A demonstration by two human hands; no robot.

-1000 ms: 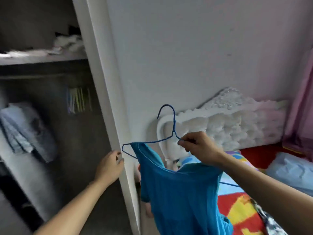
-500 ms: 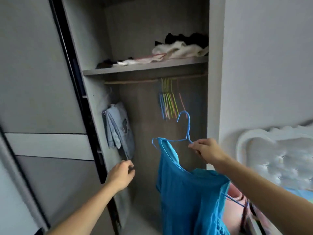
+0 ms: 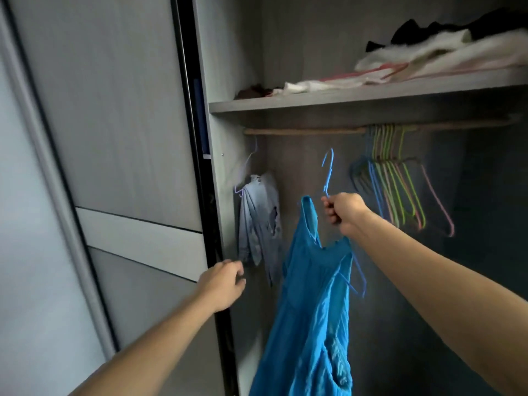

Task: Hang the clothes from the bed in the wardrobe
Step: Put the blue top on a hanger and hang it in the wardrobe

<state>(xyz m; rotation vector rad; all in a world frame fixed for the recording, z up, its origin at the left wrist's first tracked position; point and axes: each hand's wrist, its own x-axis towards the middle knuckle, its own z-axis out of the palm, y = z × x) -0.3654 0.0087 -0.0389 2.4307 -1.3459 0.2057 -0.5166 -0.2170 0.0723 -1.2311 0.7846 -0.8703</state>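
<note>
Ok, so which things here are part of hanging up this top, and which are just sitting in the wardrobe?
In the job: blue top, on the hanger gripped by the right hand; rail above; left hand near the door.
Just there: empty hangers on the rail; pale garment hung at left; clothes on the shelf.

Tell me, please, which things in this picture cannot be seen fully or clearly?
All in the head view:
blue garment: hem cut off by the bottom edge.
blue hanger: neck hidden in the right hand, one shoulder under the garment.
left hand: blurred; whether its fingers grip the door edge is unclear.
clothes on the shelf: cut off by the right edge.
</note>
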